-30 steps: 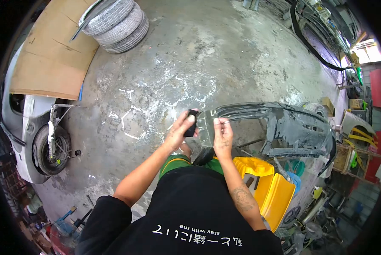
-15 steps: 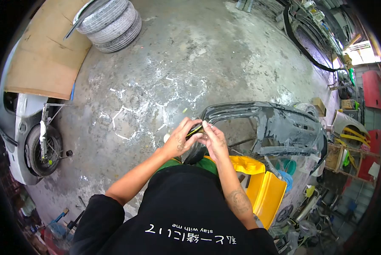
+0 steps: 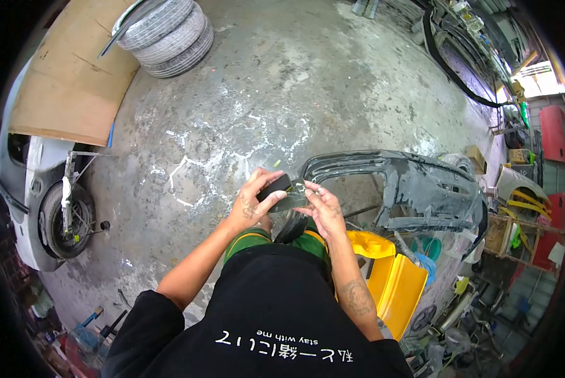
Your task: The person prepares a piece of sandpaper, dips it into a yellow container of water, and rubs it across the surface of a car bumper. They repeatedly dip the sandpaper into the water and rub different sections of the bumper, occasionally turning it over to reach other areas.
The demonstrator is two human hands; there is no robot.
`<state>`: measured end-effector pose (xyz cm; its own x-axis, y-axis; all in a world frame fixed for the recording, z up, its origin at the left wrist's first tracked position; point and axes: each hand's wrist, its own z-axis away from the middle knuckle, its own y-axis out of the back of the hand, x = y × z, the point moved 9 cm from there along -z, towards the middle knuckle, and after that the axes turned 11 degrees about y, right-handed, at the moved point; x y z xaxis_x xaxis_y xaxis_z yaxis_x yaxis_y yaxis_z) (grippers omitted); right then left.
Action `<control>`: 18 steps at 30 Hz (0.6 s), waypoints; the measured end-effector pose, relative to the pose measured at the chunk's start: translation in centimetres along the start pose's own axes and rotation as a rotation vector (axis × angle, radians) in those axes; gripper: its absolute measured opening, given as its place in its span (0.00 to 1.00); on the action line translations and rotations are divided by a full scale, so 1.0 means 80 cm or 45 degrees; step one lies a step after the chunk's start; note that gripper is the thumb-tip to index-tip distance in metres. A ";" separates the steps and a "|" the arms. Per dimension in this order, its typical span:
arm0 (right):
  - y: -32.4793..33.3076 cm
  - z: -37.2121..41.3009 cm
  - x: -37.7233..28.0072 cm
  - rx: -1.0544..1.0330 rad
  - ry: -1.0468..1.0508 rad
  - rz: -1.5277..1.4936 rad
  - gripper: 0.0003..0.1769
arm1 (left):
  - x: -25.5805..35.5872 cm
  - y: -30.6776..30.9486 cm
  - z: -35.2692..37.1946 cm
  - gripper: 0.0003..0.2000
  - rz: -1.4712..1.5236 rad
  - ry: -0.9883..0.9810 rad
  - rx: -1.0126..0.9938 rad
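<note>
The black shirt (image 3: pixel 257 293) was nearest, with both hands out past it, just beyond the green shorts (image 3: pixel 244 244); the left hand (image 3: pixel 251 203) was closed around a small black block (image 3: pixel 275 188), thumb on the near side and fingers on the far side; the right hand (image 3: pixel 326 213) had its fingertips bent in at the edge of a thin dark sheet (image 3: pixel 292 201), seeming to pinch it. The block was up in the air above the floor (image 3: pixel 232 113); the sheet was between the hands, seeming to touch the block, though whether they were stuck together was hard to tell; the block looked light and firm, easy to hold by its long sides; the sheet was likely bendy and maybe rough, so it could crease or tear, and its edges looked best for pinching. Farther off, a yellow part (image 3: pixel 403 290) sat on the right; a grey bumper (image 3: pixel 424 189) lay past the right hand; three tyres (image 3: pixel 175 44) were stacked far away.
</note>
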<state>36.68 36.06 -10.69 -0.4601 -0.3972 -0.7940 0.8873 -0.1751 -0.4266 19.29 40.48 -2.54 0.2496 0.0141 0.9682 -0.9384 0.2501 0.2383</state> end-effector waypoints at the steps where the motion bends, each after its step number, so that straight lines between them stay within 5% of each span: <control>1: 0.000 0.002 -0.005 0.046 0.019 0.054 0.21 | 0.008 0.001 0.000 0.21 -0.107 -0.037 -0.054; 5: -0.014 0.009 -0.005 -0.025 0.008 0.050 0.22 | 0.011 -0.017 0.008 0.24 -0.381 -0.200 -0.079; 18: -0.029 0.029 -0.023 0.002 0.008 0.101 0.22 | 0.014 -0.028 0.023 0.23 -0.391 -0.316 -0.005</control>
<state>35.55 35.10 -7.28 -0.3888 -0.4042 -0.8279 0.9209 -0.1445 -0.3620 21.26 38.16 -1.89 0.4530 -0.2965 0.8408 -0.8280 0.2097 0.5200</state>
